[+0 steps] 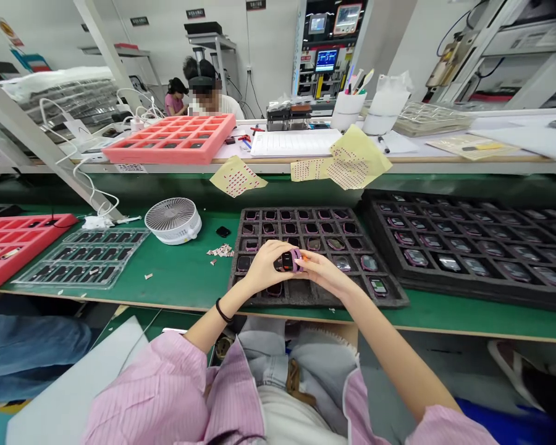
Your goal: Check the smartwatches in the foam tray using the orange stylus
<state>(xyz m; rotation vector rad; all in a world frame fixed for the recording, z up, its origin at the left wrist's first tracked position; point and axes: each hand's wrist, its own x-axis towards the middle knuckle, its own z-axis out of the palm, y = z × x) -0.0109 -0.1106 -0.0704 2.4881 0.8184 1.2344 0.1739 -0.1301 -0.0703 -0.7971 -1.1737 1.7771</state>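
Between my two hands is a small watch-like case (286, 262), dark inside with a purple rim, held above a black foam tray. My left hand (265, 267) wraps round its left side, fingers curled over the top. On the right side, my right hand (323, 272) pinches the purple edge; a bit of orange shows near its fingertips. The foam tray (398, 298) below has rows of pockets, many holding similar purple-rimmed cases. My hands hide some of the middle pockets.
A second stack of black foam trays (445, 281) stands to the right. Leftward are a white fan (173, 219), a small black part (223, 232), scattered small pieces (221, 251), a clear tray (86, 256) and a red tray (50, 230). A shelf (176, 167) runs across behind; two people sit beyond.
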